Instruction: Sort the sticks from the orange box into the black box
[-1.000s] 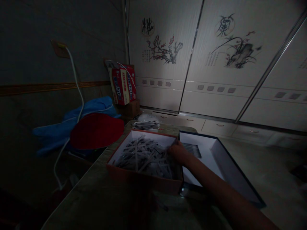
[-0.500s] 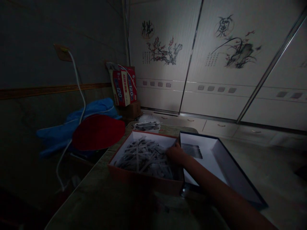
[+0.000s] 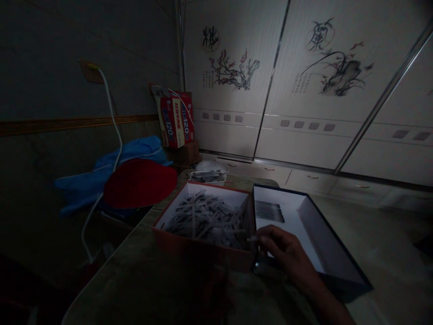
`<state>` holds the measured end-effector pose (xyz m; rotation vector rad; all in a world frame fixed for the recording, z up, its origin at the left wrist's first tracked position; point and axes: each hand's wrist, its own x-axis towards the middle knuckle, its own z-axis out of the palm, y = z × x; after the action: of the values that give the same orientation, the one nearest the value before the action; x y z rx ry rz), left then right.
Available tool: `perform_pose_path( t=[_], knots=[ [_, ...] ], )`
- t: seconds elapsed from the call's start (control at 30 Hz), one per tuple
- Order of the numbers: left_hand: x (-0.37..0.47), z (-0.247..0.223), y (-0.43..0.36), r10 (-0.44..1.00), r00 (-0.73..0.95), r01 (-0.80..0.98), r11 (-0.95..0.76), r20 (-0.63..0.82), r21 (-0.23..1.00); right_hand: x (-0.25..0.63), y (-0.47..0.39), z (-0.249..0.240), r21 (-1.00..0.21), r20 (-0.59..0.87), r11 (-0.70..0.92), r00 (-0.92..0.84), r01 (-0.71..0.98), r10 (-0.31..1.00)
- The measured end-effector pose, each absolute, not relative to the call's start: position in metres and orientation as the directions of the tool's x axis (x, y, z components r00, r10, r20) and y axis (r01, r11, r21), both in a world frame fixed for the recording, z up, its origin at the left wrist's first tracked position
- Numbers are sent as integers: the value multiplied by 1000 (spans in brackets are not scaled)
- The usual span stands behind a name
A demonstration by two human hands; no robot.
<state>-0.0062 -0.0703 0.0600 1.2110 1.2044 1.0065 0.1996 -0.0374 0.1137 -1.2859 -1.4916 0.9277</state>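
My right hand is over the near left part of the blue-edged box, its fingers pinched on a small pale strip that points left over the rim of the orange box. That orange box holds a heap of thin pale and dark strips. Inside the blue-edged box several dark strips lie side by side in a row. A small shiny dark object is beside the two boxes, below my fingers. My left hand does not show.
Behind the orange box, a white tray holds more strips on the table. Left of the table are a red round cushion, blue cloth and a white cable. A red carton stands behind.
My right hand has moved from inside the orange box back toward me and to the right, and a pale strip now shows at its fingertips. The view has shifted slightly.
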Motion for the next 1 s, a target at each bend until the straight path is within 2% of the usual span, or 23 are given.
perform_pose_path(
  t=[0.1,0.2,0.27,0.37,0.43,0.53,0.67,0.77,0.87,1.0],
  knots=[
    [-10,56,-64,982,164,112,79,-97,991,199,-57,107,-957,117,114,-5,267,993],
    [-17,50,-56,981,185,187,24,-59,982,200,-72,104,-898,197,197,-41,393,979],
    [-21,48,-51,980,196,306,-44,-17,951,202,-79,102,-851,246,256,-84,459,966],
    [-24,51,-47,946,322,483,-209,50,850,204,-87,97,-801,265,288,-121,524,957],
    [-24,55,-46,907,411,520,-316,92,793,203,-89,94,-780,264,288,-125,556,956],
    [-23,59,-46,889,433,563,-397,150,724,200,-90,91,-765,286,314,-142,562,948],
    [-21,58,-47,867,472,615,-452,158,646,197,-87,81,-755,315,342,-148,559,938],
    [-19,53,-45,824,505,648,-559,257,518,197,-86,68,-725,307,329,-145,604,941],
    [-21,51,-43,779,548,655,-626,305,423,199,-89,59,-623,370,385,-177,681,912],
    [-27,55,-44,717,614,628,-697,331,346,200,-95,64,-438,460,513,-306,739,834]
  ],
)
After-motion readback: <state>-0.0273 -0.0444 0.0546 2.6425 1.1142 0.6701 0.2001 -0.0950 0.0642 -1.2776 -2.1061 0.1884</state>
